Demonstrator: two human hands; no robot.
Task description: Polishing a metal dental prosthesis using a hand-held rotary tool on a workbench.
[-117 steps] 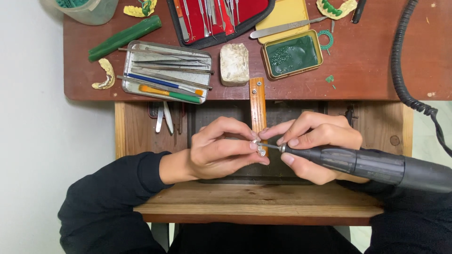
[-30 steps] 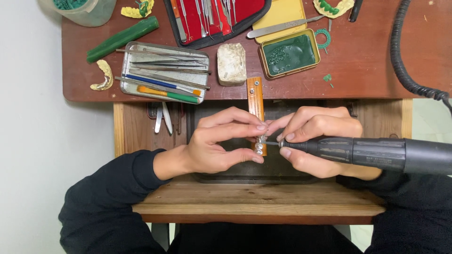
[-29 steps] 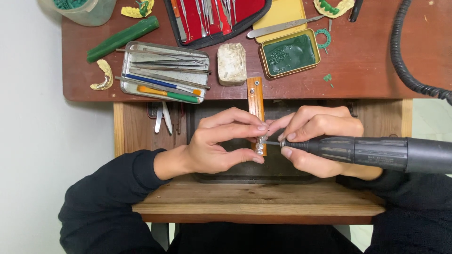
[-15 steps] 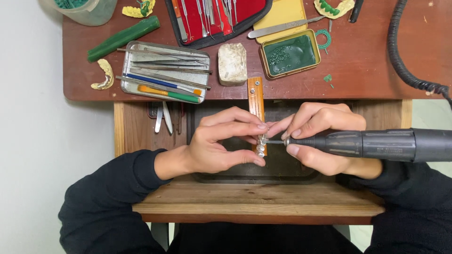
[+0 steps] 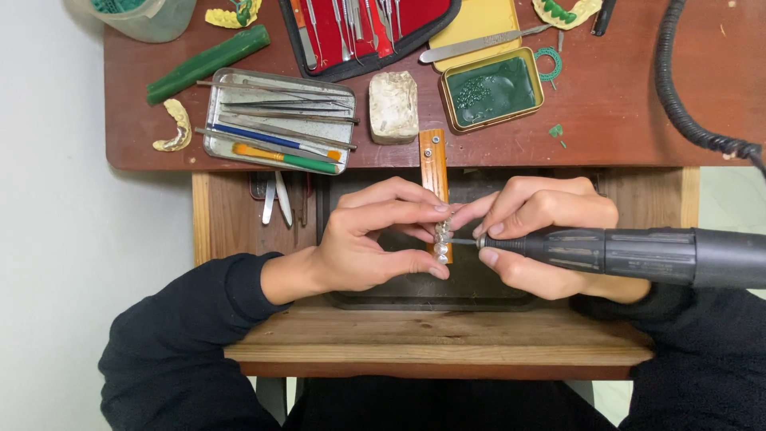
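Note:
My left hand (image 5: 375, 239) pinches a small silvery dental piece (image 5: 441, 242) between thumb and fingers, resting it against the end of an orange wooden bench peg (image 5: 433, 164). My right hand (image 5: 542, 235) grips a black rotary handpiece (image 5: 638, 255) like a pen. Its thin bit points left and touches the silvery piece. Both hands hover over a dark tray (image 5: 479, 291) set in the pulled-out wooden drawer (image 5: 431, 339).
On the red-brown bench top (image 5: 622, 120) lie a metal tin of hand tools (image 5: 275, 120), a green wax stick (image 5: 207, 62), a whitish block (image 5: 393, 106), a yellow tin with green wax (image 5: 491, 88), a red tool case (image 5: 359, 24), several yellowish dental casts and a black ribbed cable (image 5: 678, 96).
The handpiece has shifted slightly and its bit stays on the silvery piece. Both hands keep their grips near the peg's end.

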